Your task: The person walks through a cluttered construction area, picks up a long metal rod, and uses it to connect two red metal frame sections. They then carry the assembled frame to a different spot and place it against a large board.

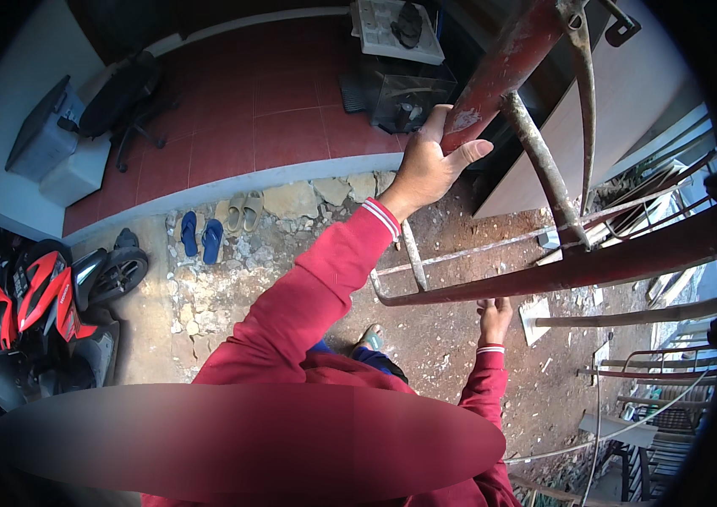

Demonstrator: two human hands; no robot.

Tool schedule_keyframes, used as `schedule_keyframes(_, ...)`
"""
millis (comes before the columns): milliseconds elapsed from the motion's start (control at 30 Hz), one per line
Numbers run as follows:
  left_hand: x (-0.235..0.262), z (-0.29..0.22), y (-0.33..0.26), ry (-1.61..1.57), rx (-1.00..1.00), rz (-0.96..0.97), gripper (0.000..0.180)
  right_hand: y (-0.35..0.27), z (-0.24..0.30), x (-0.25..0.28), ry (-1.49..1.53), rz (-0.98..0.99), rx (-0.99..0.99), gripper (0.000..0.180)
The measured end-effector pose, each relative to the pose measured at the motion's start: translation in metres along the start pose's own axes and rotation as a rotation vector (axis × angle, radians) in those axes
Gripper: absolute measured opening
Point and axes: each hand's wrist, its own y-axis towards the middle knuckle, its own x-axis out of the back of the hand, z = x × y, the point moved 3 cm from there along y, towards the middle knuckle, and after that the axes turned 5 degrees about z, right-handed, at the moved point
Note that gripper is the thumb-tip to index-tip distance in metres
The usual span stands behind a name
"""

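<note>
A worn red metal scaffold frame (544,275), streaked with dried grey cement, stretches across the right side. My left hand (430,165) is closed round its thick upper tube, the thumb lying along the near side. Lower down, my right hand (495,323) is against the underside of the long lower tube. The fingers of that hand look curled up round the tube, and their tips are hidden behind it. Thin cross bars (544,169) join the two tubes. Both of my arms are in dark red sleeves with white-striped cuffs.
A red motorcycle (46,291) stands at left. Blue flip-flops (200,237) and beige sandals (244,211) lie by the raised red-tiled porch (232,139). An office chair (126,97) is on it. More metal frames (654,372), planks and a cable crowd the right. Rubble covers the ground.
</note>
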Motion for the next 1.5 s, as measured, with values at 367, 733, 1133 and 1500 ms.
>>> schedule_keyframes(367, 0.032, 0.047, -0.038, 0.172, -0.191, 0.0, 0.059, -0.146, -0.224, -0.176, 0.296, 0.118, -0.806, 0.02)
schedule_keyframes(733, 0.095, 0.501, -0.501, -0.081, 1.228, -0.296, 0.033, 0.033, -0.432, -0.275, 0.541, 0.04, -0.632, 0.024)
schedule_keyframes(1133, 0.043, 0.73, -0.605, -0.337, 1.096, -0.174, 0.02, 0.186, -0.54, -0.356, 1.05, 0.051, -0.316, 0.048)
schedule_keyframes(1500, 0.044, 0.713, -0.609, -0.467, 1.149, -0.169, 0.018, 0.192, -0.52, -0.373, 0.981, -0.15, -0.356, 0.041)
